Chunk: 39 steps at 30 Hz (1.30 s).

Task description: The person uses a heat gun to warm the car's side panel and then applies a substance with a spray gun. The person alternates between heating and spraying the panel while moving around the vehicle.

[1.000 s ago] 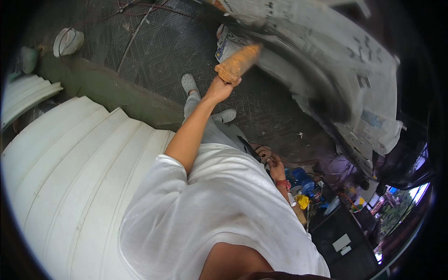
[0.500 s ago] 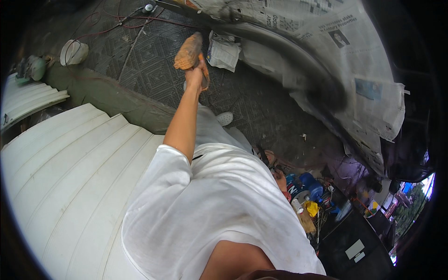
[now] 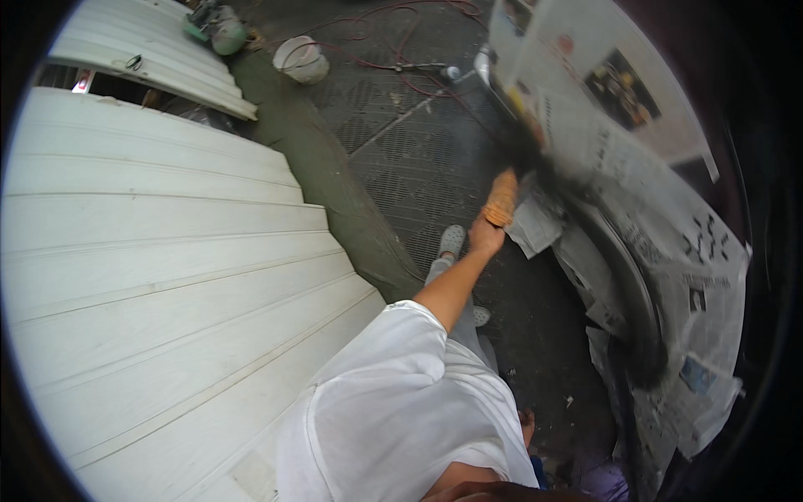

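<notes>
My left hand [image 3: 486, 237] is closed around an orange, crusted spray gun [image 3: 501, 199] at arm's length. Its front points at the dark curved edge of a vehicle panel [image 3: 640, 297], where a dark haze hangs. Whether the gun touches anything, I cannot tell. Newspaper sheets [image 3: 711, 251] mask the area around the panel, and a loose sheet [image 3: 535, 224] hangs beside the gun. Only a bit of my right hand [image 3: 527, 425] shows past the shirt at the lower right; its fingers are mostly hidden.
White ribbed panels [image 3: 167, 251] fill the left side, bordered by a dark green cloth [image 3: 335, 201]. Farther off stand a white bucket [image 3: 301, 60] and a green machine [image 3: 219, 29]. A red hose [image 3: 401, 42] winds over the dark floor [image 3: 385, 117]. My shoes are grey clogs [image 3: 452, 241].
The view has swung, so the white panels fill more of it. My left hand has moved the spray gun rightward, closer to the masked panel edge. My right hand shows less.
</notes>
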### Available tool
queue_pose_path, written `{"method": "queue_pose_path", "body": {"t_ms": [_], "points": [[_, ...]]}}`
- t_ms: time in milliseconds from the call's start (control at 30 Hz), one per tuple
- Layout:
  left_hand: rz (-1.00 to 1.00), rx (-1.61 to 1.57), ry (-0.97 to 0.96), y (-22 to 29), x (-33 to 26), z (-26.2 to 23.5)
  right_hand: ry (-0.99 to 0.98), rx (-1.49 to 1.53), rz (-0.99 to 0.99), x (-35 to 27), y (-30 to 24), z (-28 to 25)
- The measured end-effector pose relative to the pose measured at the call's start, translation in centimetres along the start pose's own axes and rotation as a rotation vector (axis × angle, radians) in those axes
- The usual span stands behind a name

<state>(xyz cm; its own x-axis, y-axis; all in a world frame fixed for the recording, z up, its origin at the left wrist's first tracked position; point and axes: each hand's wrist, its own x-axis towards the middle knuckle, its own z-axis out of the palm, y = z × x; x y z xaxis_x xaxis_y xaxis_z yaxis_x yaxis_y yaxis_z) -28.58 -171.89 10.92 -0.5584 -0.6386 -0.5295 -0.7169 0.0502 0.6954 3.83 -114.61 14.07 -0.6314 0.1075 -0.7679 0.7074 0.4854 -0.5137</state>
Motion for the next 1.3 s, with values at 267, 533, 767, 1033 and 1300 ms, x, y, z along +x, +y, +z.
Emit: {"method": "queue_pose_path", "body": {"t_ms": [267,533,767,1033,1300], "points": [[0.014,0.219,-0.434,2.4,3.6,-10.3,-0.166,-0.018,0.094,7.2,-6.9,3.8],[-0.133,-0.102,-0.104,4.3,17.3,-14.3,-0.155,-0.25,0.031,0.6,-29.7,12.5],[-0.248,-1.085,0.094,5.2,27.4,-18.7,-0.019,-0.421,-0.068,0.4,-31.1,13.9],[0.026,-1.144,-0.221,10.0,27.1,-22.0,0.017,-0.466,0.024,-2.6,-32.7,14.4],[-0.011,-1.085,-0.237,13.1,32.3,-20.9,0.063,-0.367,0.045,-3.1,-33.5,14.5]]}}
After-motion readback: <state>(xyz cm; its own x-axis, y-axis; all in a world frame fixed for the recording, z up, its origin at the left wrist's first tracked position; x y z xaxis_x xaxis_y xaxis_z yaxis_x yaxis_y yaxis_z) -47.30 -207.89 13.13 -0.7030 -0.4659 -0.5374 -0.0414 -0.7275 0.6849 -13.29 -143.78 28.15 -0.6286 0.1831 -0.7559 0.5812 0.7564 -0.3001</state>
